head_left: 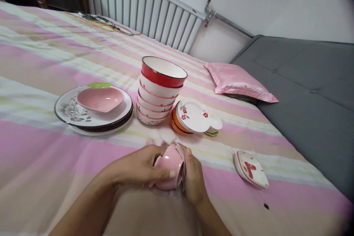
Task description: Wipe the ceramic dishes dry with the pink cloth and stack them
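A glossy pink cup (pixel 169 167) is tilted on its side between my hands, low over the bed. My left hand (pixel 149 166) is closed round it from the left, its thumb lying along the cup's outside. My right hand (pixel 193 175) presses a thin greyish-pink cloth (pixel 181 155) against the right side of the cup, near its mouth. Some of the cloth bunches up behind the cup, and the right fingers are partly hidden by it. Beyond my hands rises a stack of white bowls (pixel 155 108) with red rims, topped by a red bowl (pixel 163 75).
Left stand stacked plates (pixel 65 108) under a pink heart-shaped dish (pixel 101 99). Right of the bowls, floral plates (pixel 193 116) rest on orange dishes (pixel 177 123). Farther right lie a red-patterned dish (pixel 253 169) and a small black piece (pixel 266 206). A pink pillow (pixel 238 79) touches the grey headboard (pixel 301 70).
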Tool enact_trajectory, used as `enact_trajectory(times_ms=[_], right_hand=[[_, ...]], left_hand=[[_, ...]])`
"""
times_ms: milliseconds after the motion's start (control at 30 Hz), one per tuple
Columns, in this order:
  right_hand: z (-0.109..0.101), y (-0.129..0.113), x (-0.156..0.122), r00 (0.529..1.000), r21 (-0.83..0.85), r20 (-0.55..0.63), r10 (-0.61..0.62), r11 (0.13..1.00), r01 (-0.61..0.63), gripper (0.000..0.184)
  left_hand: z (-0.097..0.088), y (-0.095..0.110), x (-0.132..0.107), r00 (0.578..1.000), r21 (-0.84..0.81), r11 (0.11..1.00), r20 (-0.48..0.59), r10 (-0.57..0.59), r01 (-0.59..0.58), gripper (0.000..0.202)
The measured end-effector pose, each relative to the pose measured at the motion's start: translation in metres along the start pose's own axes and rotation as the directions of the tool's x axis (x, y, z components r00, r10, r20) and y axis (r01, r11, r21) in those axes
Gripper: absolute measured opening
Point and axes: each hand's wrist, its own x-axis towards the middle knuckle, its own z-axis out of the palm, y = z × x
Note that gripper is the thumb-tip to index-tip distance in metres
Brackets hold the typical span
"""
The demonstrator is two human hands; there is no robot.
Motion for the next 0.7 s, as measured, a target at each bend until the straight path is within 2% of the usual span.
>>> enact_trajectory(times_ms=[100,200,300,400,567,633,700], right_hand=[[0.0,-0.003,-0.003,0.998,-0.035,0.008,-0.065,0.997,0.065,0.049],[0.0,-0.008,-0.006,0.976,-0.12,0.066,-0.207,0.969,0.214,0.043],[-0.001,-0.015,-0.009,0.908,-0.213,0.166,-0.384,0.885,0.413,0.045],[-0.002,-0.021,-0.011,0.834,-0.315,0.269,-0.482,0.774,0.549,0.048],[-0.003,-0.024,-0.014,0.696,-0.388,0.407,-0.592,0.578,0.718,0.052],[-0.003,-0.024,-0.014,0.664,-0.391,0.434,-0.609,0.537,0.748,0.052],[-0.002,-0.024,-0.014,0.66,-0.391,0.435,-0.613,0.531,0.752,0.051]], left_hand=[[0.002,0.001,0.002,1.0,-0.069,0.998,-0.031,0.002,-0.004,0.025],[0.004,0.005,0.002,0.999,-0.127,0.992,-0.034,-0.025,0.021,0.024],[0.006,0.008,0.001,0.997,-0.124,0.991,-0.059,-0.054,0.046,0.019],[0.006,0.007,0.003,0.998,-0.088,0.996,-0.06,-0.029,0.024,0.006],[0.005,0.003,0.008,0.99,-0.152,0.985,-0.1,-0.101,0.085,0.02],[0.005,0.003,0.009,0.987,-0.168,0.98,-0.098,-0.127,0.11,0.022],[0.005,0.002,0.01,0.988,-0.168,0.98,-0.093,-0.126,0.109,0.022]])
